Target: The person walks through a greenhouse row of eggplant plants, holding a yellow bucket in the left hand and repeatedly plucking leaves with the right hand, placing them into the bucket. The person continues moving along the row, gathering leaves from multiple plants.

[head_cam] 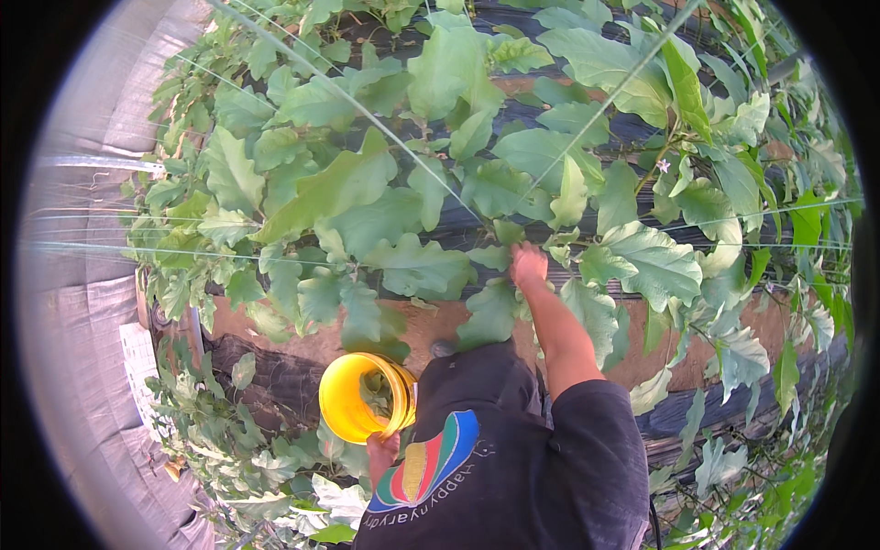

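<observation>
My left hand (383,447) grips the near rim of a yellow plastic bucket (337,399), which is tilted so that its mouth shows. Some green leaves lie inside the bucket. Stretched out ahead, my right hand (529,262) is among the leaves of an eggplant plant (426,268), close to the black plastic mulch. Its fingers are partly hidden by foliage, so whether they hold anything cannot be told. A pale purple eggplant flower (663,166) shows on a stem to the right.
Green support strings (371,113) slant down into the plants, and others run across at mid-height. Brown soil (426,320) shows between the mulched beds. Grey ground cloth (103,344) lies at the left, beside a white crate (139,368). Dense foliage stands on the right.
</observation>
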Demonstrator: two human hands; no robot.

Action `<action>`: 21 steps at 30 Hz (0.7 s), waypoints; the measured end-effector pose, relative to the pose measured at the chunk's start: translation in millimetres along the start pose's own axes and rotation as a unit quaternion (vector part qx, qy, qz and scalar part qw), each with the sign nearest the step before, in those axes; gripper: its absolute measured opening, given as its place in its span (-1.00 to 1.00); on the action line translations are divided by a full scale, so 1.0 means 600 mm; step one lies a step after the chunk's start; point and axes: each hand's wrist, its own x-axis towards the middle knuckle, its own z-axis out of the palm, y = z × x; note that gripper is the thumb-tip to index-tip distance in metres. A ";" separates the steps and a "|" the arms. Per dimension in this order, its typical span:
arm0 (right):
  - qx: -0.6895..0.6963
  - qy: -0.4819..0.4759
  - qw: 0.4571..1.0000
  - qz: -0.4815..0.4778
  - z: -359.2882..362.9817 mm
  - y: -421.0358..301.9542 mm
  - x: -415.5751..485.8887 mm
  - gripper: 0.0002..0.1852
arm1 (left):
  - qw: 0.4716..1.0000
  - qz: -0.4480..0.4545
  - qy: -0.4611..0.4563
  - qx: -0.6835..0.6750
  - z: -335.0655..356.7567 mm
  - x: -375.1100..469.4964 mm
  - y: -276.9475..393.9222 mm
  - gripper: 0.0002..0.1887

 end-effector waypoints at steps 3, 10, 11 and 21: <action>-0.030 -0.062 0.998 -0.005 -0.001 -0.005 0.025 -0.79 | 0.999 0.001 0.036 0.002 0.020 -0.021 0.009 -0.50; -0.160 -0.160 0.969 -0.101 -0.034 -0.039 0.050 -0.82 | 0.994 0.022 0.064 0.088 0.011 -0.036 0.000 -0.53; -0.167 -0.166 0.967 -0.099 -0.038 -0.044 0.053 -0.82 | 0.997 0.016 0.074 0.024 0.008 -0.038 -0.010 -0.50; -0.179 -0.202 0.963 -0.024 -0.056 -0.062 0.068 -0.81 | 0.967 -0.092 0.203 -0.121 0.010 -0.008 -0.044 -0.73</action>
